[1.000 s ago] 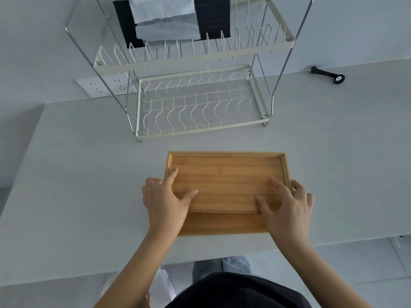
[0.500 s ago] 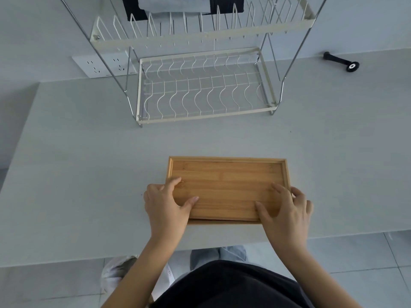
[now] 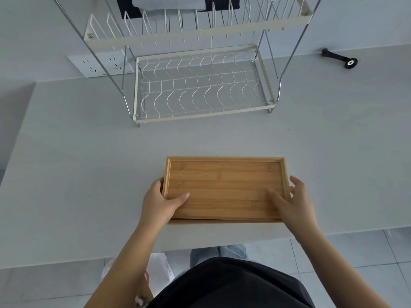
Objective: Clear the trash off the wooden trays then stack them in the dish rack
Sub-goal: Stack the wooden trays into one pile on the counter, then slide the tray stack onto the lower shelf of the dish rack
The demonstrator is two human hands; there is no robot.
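Observation:
Two wooden trays lie stacked on the grey table near its front edge; the top tray (image 3: 224, 187) is bare inside, and only a thin front strip of the lower tray (image 3: 222, 221) shows beneath it. My left hand (image 3: 159, 202) grips the stack's left end, thumb on the top tray's floor. My right hand (image 3: 293, 202) holds the right end the same way. The white wire dish rack (image 3: 200, 115) stands behind the trays, both of its tiers bare.
A white wall socket plate (image 3: 97, 64) sits behind the rack's left leg. A black handle-like object (image 3: 339, 58) lies at the back right. A white plastic bag (image 3: 159, 272) sits on the tiled floor below the table's front edge.
The top tray has slid toward me until it nearly covers the lower one. Both hands have shifted outward from the tray floor to its two ends.

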